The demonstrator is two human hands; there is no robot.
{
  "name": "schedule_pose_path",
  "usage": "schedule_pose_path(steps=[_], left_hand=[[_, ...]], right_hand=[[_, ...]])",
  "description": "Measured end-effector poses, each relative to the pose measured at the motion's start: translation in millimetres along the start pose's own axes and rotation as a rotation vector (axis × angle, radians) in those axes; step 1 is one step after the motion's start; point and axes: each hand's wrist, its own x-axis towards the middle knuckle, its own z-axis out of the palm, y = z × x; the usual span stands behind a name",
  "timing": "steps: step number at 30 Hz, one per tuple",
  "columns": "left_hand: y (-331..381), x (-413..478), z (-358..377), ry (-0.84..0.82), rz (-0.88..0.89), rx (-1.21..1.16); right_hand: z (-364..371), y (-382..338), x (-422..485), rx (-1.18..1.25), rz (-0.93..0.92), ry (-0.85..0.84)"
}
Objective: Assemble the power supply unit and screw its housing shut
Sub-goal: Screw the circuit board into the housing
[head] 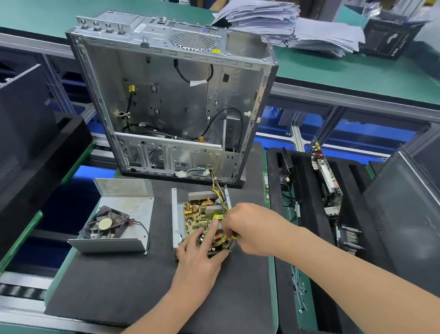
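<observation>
The open power supply base [176, 217] lies on the black mat, its circuit board [201, 213] with coils and capacitors exposed. My left hand [198, 258] rests on the near end of the board, its index finger stretched across the components. My right hand [252, 228] pinches the yellow wires at the board's right edge. The wire bundle [218, 185] runs up toward the computer case. The housing cover [124, 221] with its black fan [106, 224] lies apart to the left, open side up.
An empty computer case [176, 96] stands tilted just behind the power supply. A foam tray [312, 212] holding circuit cards sits on the right. Black panels flank both sides. Stacked papers [289, 21] lie on the far green bench, where a person stands.
</observation>
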Motion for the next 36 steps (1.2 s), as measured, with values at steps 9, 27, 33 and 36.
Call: schedule_pose_path(steps=[9,27,33,36], left_hand=[[-1,0,0,-0.011,-0.003,0.009],[24,13,-48,-0.264,-0.044,0.038],[-5,60,-99,0.109,-0.16,-0.186],[-37,85,-102,-0.113,-0.553,-0.226]], right_hand=[[0,-2,5,0.111,0.168,0.058],[-28,21,-8,0.36,0.246,0.265],[-14,44,2,1.078,0.429,0.515],[7,47,21,1.133,0.587,0.573]])
